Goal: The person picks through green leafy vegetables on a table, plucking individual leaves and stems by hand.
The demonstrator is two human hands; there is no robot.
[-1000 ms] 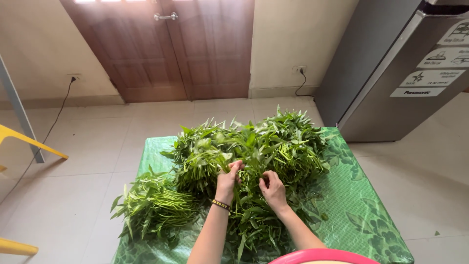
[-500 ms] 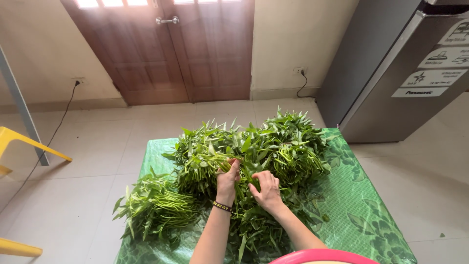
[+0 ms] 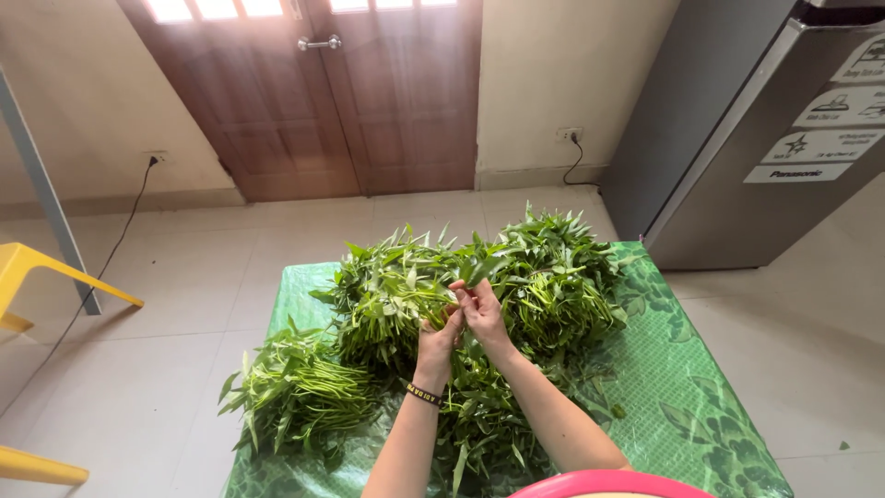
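**Both hands deep in the greens**

Left hand (image 3: 437, 343) and right hand (image 3: 481, 309) meet over the big pile of leafy green stalks (image 3: 479, 286) on the green-clothed counter (image 3: 701, 406), fingers pinched on one stalk together. A smaller bunch (image 3: 295, 392) lies just left.

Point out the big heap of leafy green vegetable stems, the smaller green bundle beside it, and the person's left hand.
Big heap of leafy green vegetable stems (image 3: 544, 277): head view, leafy right side.
Smaller green bundle (image 3: 300, 392): head view, middle of the stalks.
Left hand (image 3: 435, 346): head view, back of the hand.
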